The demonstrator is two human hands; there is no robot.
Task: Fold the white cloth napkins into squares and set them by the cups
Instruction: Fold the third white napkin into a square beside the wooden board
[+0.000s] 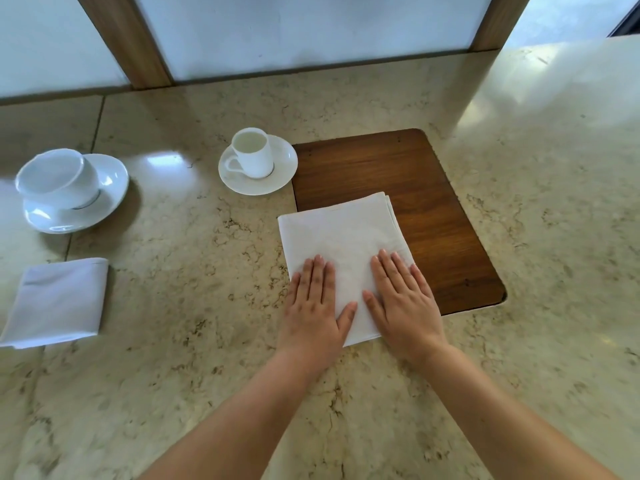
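A beige marble counter (pixel 194 341) filled the frame, with a dark wooden panel (pixel 433 202) set into it right of centre. A folded white napkin (pixel 339 233) lay at centre, overlapping the panel's lower left edge. The left hand (pixel 313 313) and right hand (pixel 403 306) pressed flat on its near half, fingers straight, gripping nothing. A second folded napkin (pixel 57 303) lay at lower left, below a wide cup (pixel 55 178) on its saucer (pixel 110 181). A small cup (pixel 252 152) on a saucer (pixel 285 164) stood above the centre napkin.
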